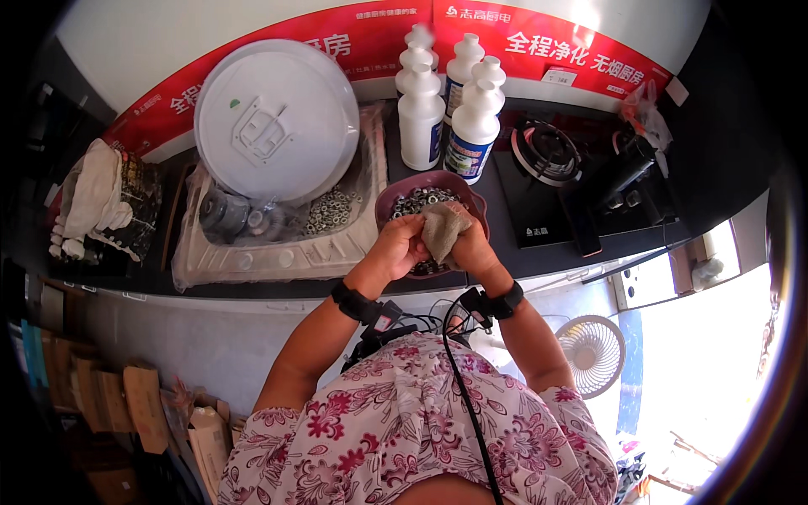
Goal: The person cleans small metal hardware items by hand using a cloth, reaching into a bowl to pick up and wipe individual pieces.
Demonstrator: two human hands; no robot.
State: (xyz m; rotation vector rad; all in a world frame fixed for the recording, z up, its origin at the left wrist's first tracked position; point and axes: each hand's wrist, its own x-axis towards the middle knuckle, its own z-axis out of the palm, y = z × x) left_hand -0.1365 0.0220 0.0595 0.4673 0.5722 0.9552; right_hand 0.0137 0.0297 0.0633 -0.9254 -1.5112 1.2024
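Grey-brown cloth [446, 229]: one, gripped by left hand [399, 246] and right hand [473, 247], above maroon bowl [383, 204]. Bowl nuts [421, 199]: heaped beneath hands. Loose nuts [332, 210]: left of hands. Wiping apparently unfinished; completed share indistinct.

Front approach to the burgundy basin [385, 202]: obstructed by the left hand [400, 246], the right hand [473, 247] and the greyish cloth [443, 229] above it. Rear: blocked by a cluster of white plastic bottles [419, 126]. Left: plastic-wrapped tray [278, 269] just beside the basin, a round white panel [313, 126] standing over its back. Right: narrow bare strip of table [505, 225], passable up to the black gas hob [543, 215]
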